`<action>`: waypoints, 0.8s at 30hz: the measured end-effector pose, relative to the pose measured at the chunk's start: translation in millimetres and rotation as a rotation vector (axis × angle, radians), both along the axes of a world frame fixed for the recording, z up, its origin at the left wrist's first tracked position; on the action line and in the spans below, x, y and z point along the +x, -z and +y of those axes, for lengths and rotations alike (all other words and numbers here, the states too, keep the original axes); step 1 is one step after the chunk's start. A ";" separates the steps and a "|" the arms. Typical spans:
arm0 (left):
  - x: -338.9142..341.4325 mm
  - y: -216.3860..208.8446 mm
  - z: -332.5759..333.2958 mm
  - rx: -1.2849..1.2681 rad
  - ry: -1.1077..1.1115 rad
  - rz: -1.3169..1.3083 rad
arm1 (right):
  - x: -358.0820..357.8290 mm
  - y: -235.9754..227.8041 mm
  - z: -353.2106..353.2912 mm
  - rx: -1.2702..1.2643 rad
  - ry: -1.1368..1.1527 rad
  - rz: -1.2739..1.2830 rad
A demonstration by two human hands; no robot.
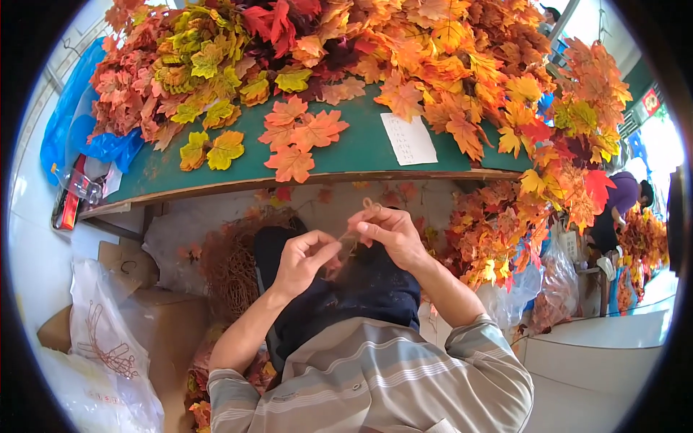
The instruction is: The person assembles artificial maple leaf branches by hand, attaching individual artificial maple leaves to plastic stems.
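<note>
At far left, a white bag (pixel 108 346) is seen beside a cardboard box (pixel 172 339). Next, a brown vine pile (pixel 232 256) is set left of the lap (pixel 361 289), near the left hand (pixel 302 265). Above the lap, a thin brown strand (pixel 369 205) is held between both hands. It is seemingly pinched at its lower part by the left thumb and fingertips, where detail is blurred. From there its long axis is slanted up and rightward to a small loop. Just below that loop it is gripped by the right hand (pixel 397 237), which is nearer the loop. Room is left over the lap, bounded ahead by the table (pixel 354 149) edge, and farther right by hanging leaves (pixel 480 242).
</note>
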State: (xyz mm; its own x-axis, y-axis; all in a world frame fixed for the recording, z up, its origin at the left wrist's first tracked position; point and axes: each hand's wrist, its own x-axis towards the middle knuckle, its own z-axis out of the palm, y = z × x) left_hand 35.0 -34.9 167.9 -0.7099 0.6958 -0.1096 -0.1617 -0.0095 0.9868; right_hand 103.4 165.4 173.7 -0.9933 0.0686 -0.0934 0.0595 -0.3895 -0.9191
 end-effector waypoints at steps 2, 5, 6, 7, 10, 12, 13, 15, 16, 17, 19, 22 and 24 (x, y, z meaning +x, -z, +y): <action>3.1 -4.6 0.2 0.037 -0.003 -0.052 | -1.8 5.5 -5.4 0.098 0.019 0.010; 3.1 -4.5 -3.6 0.105 -0.002 -0.118 | -4.4 16.5 -11.3 0.061 -0.029 0.106; 2.3 -3.3 -6.3 0.135 0.004 -0.137 | -5.1 18.6 -11.3 0.027 -0.040 0.078; 0.0 -2.1 -11.0 0.135 -0.002 -0.136 | -5.9 21.0 -11.2 -0.006 -0.051 0.049; -15.7 -3.7 -34.0 0.387 -0.172 -0.356 | -3.9 31.6 11.1 -0.206 -0.019 0.016; -36.1 0.7 -63.9 0.467 -0.242 -0.411 | 2.9 21.9 29.6 -0.391 -0.045 -0.020; -48.2 3.0 -80.1 0.454 -0.349 -0.406 | 8.5 14.1 42.9 -0.429 -0.048 -0.055; -72.6 -1.1 -112.0 0.392 -0.544 -0.225 | 19.9 9.6 76.9 -0.312 0.050 -0.049; -83.0 -1.9 -133.2 0.353 -0.595 -0.203 | 26.8 3.7 93.2 -0.163 0.168 -0.058; -93.8 6.6 -160.7 0.350 -0.649 -0.226 | 32.0 2.4 113.6 -0.039 0.274 -0.051; -106.9 21.1 -208.6 0.261 -0.755 -0.142 | 43.4 -4.2 156.1 0.081 0.486 -0.075; -115.4 46.9 -276.6 -0.036 -0.919 0.067 | 60.3 -7.2 209.4 0.315 0.666 -0.089; -133.5 67.0 -352.2 -0.003 -1.246 -0.019 | 75.5 -9.4 238.8 0.333 0.730 -0.087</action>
